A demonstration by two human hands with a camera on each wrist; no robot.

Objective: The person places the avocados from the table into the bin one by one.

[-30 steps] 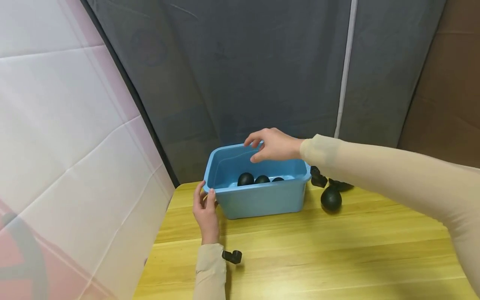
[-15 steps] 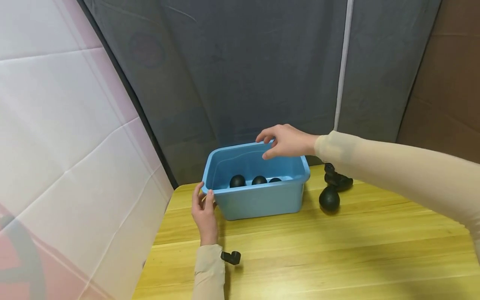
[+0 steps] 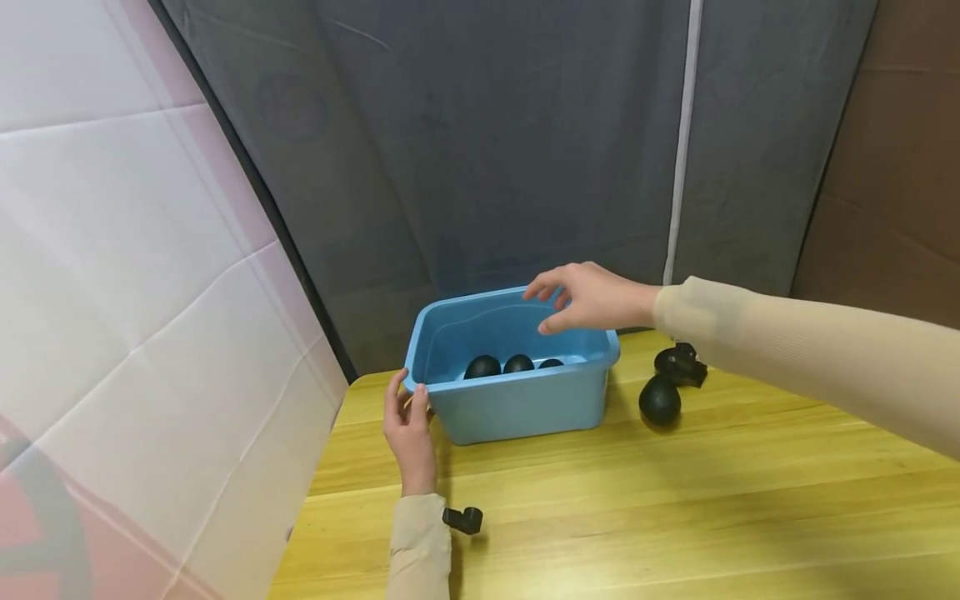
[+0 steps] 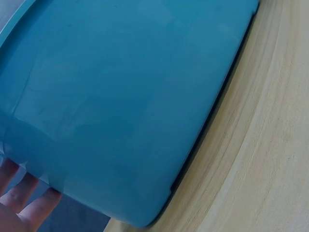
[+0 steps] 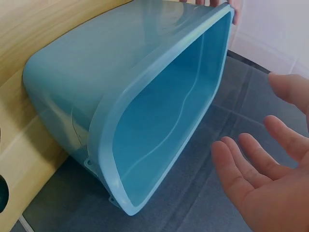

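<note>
A blue plastic bin (image 3: 525,408) stands on the yellow wooden table (image 3: 637,517) with three black balls (image 3: 482,367) on its floor. My left hand (image 3: 408,421) rests against the bin's front left corner, fingers fairly straight along the wall and thumb up by the rim. The left wrist view shows the bin's wall (image 4: 120,96) with those fingers (image 4: 19,203) against it. My right hand (image 3: 585,296) hovers empty over the bin's back right part, fingers loosely spread. In the right wrist view, that open palm (image 5: 260,179) is beside the bin's rim (image 5: 145,96).
Another black ball (image 3: 660,400) lies on the table right of the bin, with a small black part (image 3: 678,364) just behind it. A grey curtain hangs behind the table and a white panel stands on the left. A small black piece (image 3: 465,520) sits by my left sleeve.
My right hand has drifted to the right over the bin, still empty. The left hand has stayed at the bin's corner.
</note>
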